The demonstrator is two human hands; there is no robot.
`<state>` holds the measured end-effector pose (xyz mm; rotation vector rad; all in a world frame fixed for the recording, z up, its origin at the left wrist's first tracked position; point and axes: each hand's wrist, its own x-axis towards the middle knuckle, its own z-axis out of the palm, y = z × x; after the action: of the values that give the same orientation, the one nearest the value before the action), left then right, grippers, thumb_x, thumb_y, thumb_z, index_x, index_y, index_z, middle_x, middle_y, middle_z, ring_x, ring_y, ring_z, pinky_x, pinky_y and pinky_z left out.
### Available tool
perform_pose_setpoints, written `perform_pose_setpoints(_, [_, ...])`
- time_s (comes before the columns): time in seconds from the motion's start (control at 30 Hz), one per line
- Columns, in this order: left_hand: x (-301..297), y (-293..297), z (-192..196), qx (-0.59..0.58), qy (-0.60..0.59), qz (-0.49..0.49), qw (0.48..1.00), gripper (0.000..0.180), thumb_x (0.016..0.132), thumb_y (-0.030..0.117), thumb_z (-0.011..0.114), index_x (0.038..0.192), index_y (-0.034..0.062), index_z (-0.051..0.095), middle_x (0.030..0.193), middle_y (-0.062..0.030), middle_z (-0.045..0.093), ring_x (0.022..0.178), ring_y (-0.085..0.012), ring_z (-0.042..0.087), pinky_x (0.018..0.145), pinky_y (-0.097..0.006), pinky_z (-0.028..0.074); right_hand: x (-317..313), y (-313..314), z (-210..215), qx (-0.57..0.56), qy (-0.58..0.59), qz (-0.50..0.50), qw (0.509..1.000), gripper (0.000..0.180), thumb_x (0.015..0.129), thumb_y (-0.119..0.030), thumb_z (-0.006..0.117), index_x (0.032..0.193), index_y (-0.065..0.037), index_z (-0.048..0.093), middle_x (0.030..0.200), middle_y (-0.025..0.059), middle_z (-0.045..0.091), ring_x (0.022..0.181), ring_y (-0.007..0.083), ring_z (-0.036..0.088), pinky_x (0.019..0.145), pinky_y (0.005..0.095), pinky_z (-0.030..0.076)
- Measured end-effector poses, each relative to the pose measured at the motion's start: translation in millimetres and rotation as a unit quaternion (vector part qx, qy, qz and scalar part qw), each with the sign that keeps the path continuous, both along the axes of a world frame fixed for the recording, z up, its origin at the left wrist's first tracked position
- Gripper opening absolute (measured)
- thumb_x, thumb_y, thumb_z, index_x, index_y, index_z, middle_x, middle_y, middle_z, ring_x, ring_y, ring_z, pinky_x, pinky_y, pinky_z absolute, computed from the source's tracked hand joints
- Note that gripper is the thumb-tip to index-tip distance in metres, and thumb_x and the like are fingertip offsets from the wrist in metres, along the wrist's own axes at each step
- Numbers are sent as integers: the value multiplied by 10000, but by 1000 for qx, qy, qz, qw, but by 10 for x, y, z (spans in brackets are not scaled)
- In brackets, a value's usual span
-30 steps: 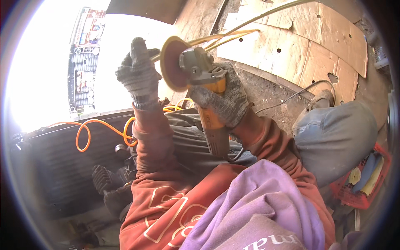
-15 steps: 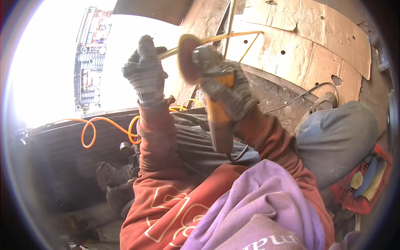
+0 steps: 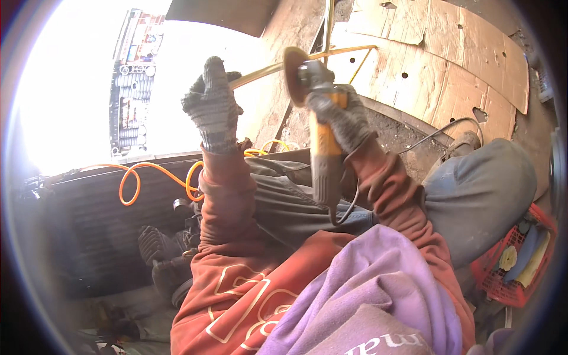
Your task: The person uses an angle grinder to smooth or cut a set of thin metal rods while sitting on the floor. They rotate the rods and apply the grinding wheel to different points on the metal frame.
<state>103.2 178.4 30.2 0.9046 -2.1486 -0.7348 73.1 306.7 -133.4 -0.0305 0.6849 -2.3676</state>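
A: Grinder (image 3: 325,160) first, head view. Where?

B: In gloved right hand (image 3: 345,115), gripped high on the body, close behind the disc (image 3: 294,77). Fingers wrapped round it, pressing tool into palm as far as visible; tips partly hidden. Standing near upright in frame, with dark cord (image 3: 351,211) looping off the bottom end.

A: And left?

B: Left hand (image 3: 212,106), gloved too, at near end of yellow bar (image 3: 260,75). One digit pointing up, rest curled in around bar end. Looks like a firm hold; exact contact points hidden.

A: Any change over the last second?

B: Yes. Disc shifted right along bar, away from left hand. Was just beside it, now well apart. Grinder also swung from slanted to nearly upright. Second yellow strip (image 3: 328,29) now running steeply up frame, not slanting off right.

A: Meaning for the work?

B: Longer bare stretch of bar between left hand and disc. So, judging from that, a different section at the tool and more clearance for left fingers. Touching bar or only passing in front: cannot tell, too blurred.

A: Surroundings?

B: Flattened cardboard (image 3: 438,71) beyond right hand. Orange hose (image 3: 138,184) in loops, lower left of left hand. Red crate (image 3: 500,290) far right, well apart from both hands.
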Motion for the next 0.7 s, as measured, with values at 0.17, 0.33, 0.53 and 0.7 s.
perform_pose_setpoints(0.17, [54,-87,-47,10,10,3,1000,497,883,408,596,767,-67,692,607,-120,646,363,-131,465,357,-273,375,39,-22,58,22,9,28,999,393,752,-159,792,1017,-63,519,833,34,605,724,117,591,649,272,524])
perform_pose_setpoints(0.33, [108,-75,29,-6,9,16,1000,464,884,388,612,786,-57,693,616,-115,647,369,-128,465,357,-268,369,276,-5,425,-38,92,20,995,455,753,-130,785,1081,-81,473,912,43,615,821,134,607,703,294,526])
perform_pose_setpoints(0.53, [62,-52,-40,-8,-18,-10,1000,470,868,412,616,803,-46,696,673,-127,677,373,-136,473,374,-283,386,-209,5,-288,41,-31,31,998,485,713,-130,810,1062,-47,484,873,84,622,723,130,610,607,267,534])
perform_pose_setpoints(0.7, [125,-153,46,15,-11,15,1000,487,854,426,618,842,-56,687,695,-119,687,390,-142,495,380,-289,393,232,-31,349,-77,52,57,994,506,721,-124,807,1090,-95,462,942,52,612,795,131,601,688,286,524])
